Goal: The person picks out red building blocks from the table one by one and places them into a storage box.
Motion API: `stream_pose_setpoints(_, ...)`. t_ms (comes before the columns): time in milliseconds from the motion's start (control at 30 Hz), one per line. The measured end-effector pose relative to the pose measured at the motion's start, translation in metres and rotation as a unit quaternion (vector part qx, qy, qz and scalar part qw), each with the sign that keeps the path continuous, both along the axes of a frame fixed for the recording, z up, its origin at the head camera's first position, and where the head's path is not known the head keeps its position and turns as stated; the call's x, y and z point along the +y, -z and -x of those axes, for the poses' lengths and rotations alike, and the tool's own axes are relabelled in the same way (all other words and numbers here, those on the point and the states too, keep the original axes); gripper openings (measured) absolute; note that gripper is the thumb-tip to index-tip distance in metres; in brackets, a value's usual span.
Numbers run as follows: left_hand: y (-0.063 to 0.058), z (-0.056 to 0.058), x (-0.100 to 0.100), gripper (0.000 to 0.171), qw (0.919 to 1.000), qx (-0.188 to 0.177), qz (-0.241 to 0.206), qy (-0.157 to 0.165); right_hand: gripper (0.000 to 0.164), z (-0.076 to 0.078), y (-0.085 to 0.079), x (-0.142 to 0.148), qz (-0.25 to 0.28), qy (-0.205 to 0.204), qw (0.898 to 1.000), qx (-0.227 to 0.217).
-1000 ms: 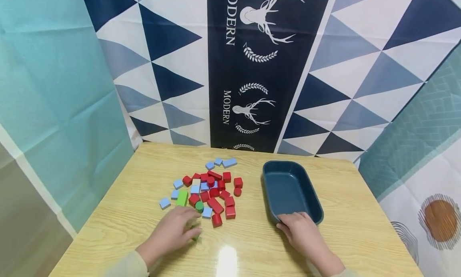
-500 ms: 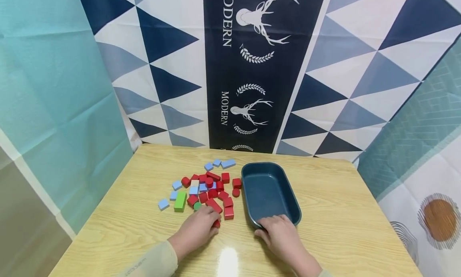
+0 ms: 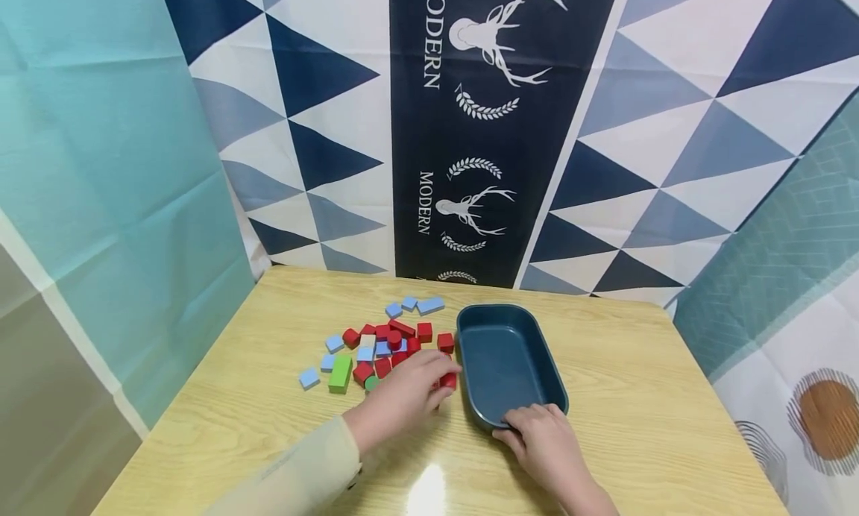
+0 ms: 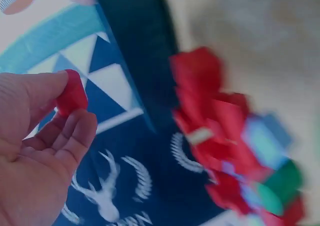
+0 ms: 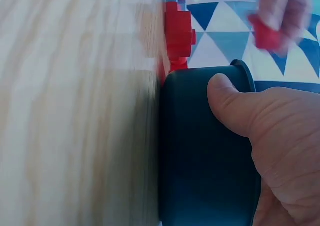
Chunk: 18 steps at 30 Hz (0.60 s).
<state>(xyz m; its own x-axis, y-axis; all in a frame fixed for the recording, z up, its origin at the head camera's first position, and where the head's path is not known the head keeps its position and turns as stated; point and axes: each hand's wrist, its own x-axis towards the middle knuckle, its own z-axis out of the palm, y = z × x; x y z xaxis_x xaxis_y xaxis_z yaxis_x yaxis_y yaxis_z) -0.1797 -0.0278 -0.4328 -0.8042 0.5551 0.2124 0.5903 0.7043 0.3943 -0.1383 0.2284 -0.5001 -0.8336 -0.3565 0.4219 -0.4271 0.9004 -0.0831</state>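
Note:
In the head view my left hand is raised over the right side of the block pile, near the tray's left wall. Its thumb and fingers pinch a small red block, plain in the left wrist view; its exact shape is unclear. My right hand grips the near rim of a dark blue-green tray, with the thumb on the outer wall. Nothing lies on the tray's visible floor. Red blocks are heaped left of the tray, some hidden behind my left hand.
Light blue blocks lie around the heap, several of them at its back and left. A bright green block and a green cylinder sit at its near left. Patterned cloth hangs behind the wooden table.
The tray has slid left with my right hand, up to the blocks. My left hand has moved right from the pile's near left, picking up a red block on the way.

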Motion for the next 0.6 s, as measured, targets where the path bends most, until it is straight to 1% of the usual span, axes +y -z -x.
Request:
stream_pose_setpoints(67,-0.010,0.006,0.018,0.040,0.9998,0.004,0.003,0.018,0.020,0.001,0.002,0.001,-0.005,-0.003,1.000,0.008)
stream_pose_setpoints(100,-0.012,0.011,0.027,0.040,0.9997,0.002,0.005,0.024,0.020,0.001,0.003,0.002,-0.007,-0.004,1.000,0.008)
stream_pose_setpoints(200,-0.008,0.025,0.052,0.038,0.9993,-0.011,0.017,0.032,0.019,0.002,0.005,0.002,-0.008,0.000,1.000,0.002)
stream_pose_setpoints(300,0.009,0.039,0.072,0.036,0.9983,-0.024,0.044,0.029,0.020,0.001,0.008,0.002,-0.006,0.008,1.000,-0.005)
stream_pose_setpoints(433,0.031,0.053,0.088,0.030,0.9940,-0.005,0.108,0.018,0.022,0.001,0.009,0.003,-0.001,0.017,1.000,0.000)
stream_pose_setpoints(533,0.042,0.058,0.096,0.027,0.9899,0.002,0.141,0.001,0.022,0.002,0.008,0.003,0.000,0.019,1.000,0.007)
stream_pose_setpoints(600,0.046,0.060,0.099,0.026,0.9884,-0.007,0.151,-0.013,0.023,0.003,0.007,0.003,-0.001,0.018,1.000,0.009)
